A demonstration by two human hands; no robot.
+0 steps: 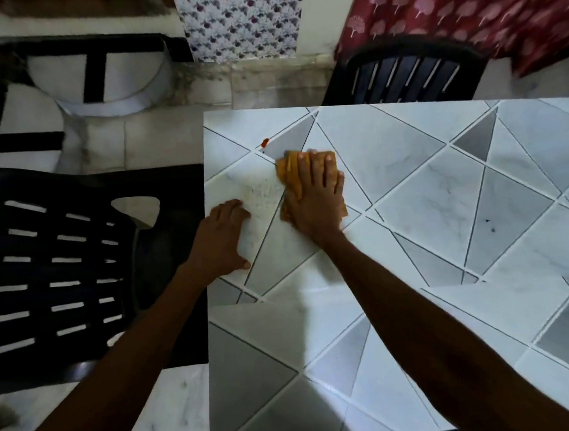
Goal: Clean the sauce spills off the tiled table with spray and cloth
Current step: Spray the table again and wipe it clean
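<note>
An orange cloth (289, 172) lies on the tiled table (423, 209) near its far left corner. My right hand (318, 194) presses flat on the cloth with straight fingers. My left hand (222, 241) rests on the table's left edge, fingers spread, holding nothing. A small red sauce spot (265, 142) sits just beyond the cloth, to its upper left. A faint wet smear (262, 192) shows on the tile between my two hands. No spray bottle is in view.
A black plastic chair (67, 267) stands against the table's left side. Another dark chair (404, 73) is behind the far edge. A red patterned cloth (463, 15) hangs at the back right. Two tiny dark specks (489, 224) mark the tiles at right.
</note>
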